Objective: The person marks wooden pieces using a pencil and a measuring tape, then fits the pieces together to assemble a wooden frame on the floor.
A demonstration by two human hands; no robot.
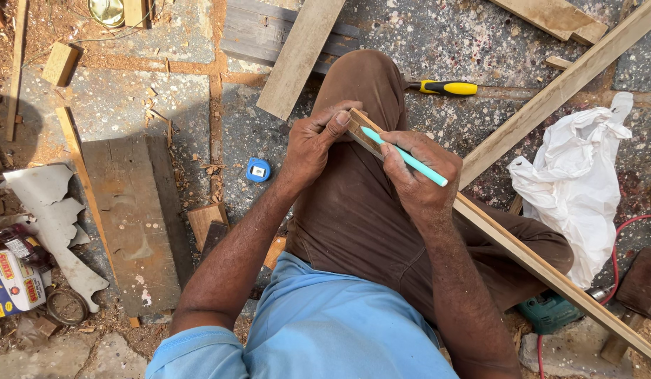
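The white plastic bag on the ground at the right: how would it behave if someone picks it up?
The white plastic bag looks thin and crumpled, so it would probably be floppy and sag. It seems light for its size. Its contents are hidden, so weight remains uncertain.

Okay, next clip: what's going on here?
A person sits on the ground with a long wooden strip laid across one knee. The left hand steadies the strip's end, while the right hand holds a teal pencil with its tip on the wood. Around them lie a blue tape measure, a yellow-handled tool, a white plastic bag, planks and offcuts.
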